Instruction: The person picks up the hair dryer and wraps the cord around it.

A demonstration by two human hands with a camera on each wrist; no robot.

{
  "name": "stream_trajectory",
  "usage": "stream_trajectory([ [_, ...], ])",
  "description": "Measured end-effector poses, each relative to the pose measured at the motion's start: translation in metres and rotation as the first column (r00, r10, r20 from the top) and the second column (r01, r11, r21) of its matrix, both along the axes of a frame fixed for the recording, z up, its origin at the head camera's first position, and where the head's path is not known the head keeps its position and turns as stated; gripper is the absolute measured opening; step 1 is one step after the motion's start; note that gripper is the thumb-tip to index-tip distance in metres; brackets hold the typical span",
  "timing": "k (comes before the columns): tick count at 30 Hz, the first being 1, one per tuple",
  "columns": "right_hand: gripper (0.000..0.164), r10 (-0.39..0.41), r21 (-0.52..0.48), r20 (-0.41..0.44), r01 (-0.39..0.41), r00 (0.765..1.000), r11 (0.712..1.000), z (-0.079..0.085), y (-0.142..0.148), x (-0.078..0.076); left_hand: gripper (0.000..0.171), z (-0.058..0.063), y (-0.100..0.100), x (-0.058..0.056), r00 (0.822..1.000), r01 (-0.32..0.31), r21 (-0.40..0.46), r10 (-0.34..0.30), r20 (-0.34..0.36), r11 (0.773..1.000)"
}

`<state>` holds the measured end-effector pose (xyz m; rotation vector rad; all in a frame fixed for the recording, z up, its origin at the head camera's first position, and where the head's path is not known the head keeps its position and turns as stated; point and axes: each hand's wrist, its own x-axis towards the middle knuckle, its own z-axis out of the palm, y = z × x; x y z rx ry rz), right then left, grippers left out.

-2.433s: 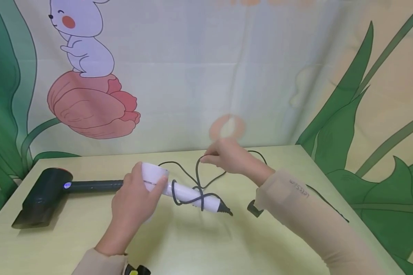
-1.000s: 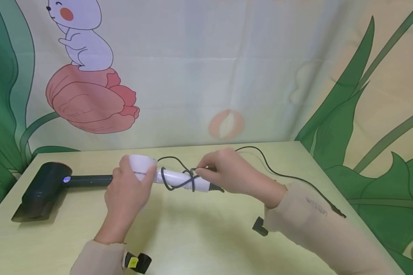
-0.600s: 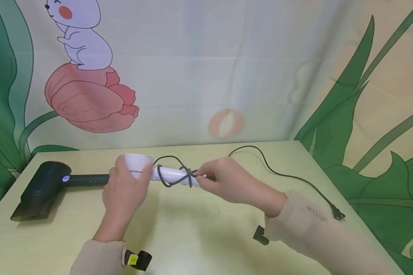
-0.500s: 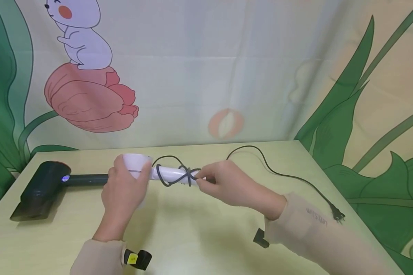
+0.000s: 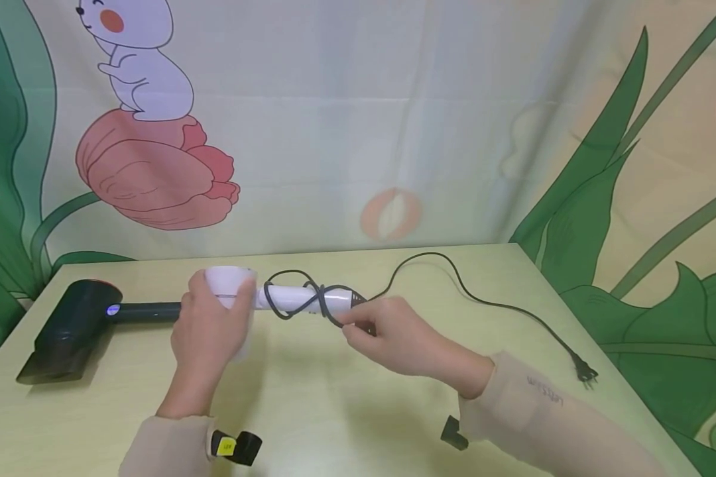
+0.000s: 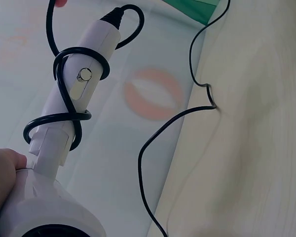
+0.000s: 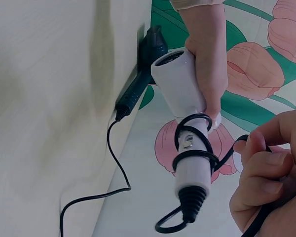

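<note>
Pinching the black cord (image 6: 59,117), the right hand (image 5: 394,334) has come down from its earlier raised spot near the back edge to just beside the handle end of the white hair dryer (image 7: 176,89). That dryer has shifted left and sits more level; the left hand (image 5: 209,331) grips its head above the surface (image 5: 310,411), cord looped round the handle. The plug (image 5: 585,372), first hidden by the right sleeve (image 5: 531,411), now shows. Both wrist views reveal a silvery switch (image 7: 188,142); only the right one shows the dark hair dryer's (image 5: 71,324) handle end, which the left hand blocks overhead. Behind hangs a tulip-printed cloth (image 5: 322,132).
</note>
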<state>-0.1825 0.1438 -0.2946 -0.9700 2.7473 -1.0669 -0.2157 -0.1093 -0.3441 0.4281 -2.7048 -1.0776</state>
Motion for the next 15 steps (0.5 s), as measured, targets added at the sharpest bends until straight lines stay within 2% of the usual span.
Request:
stream_trajectory([
  [6, 0.025, -0.041, -0.058, 0.089, 0.046, 0.995, 0.997, -0.010, 0.001, 0.001, 0.087, 0.002, -0.002, -0.001, 1.000, -0.010, 0.023, 0.010, -0.004, 1.000],
  [15, 0.020, -0.099, -0.145, 0.196, 0.128, 0.976, 0.981, -0.028, 0.001, 0.000, 0.087, 0.007, -0.005, -0.001, 1.000, -0.019, 0.077, 0.020, -0.011, 0.997],
])
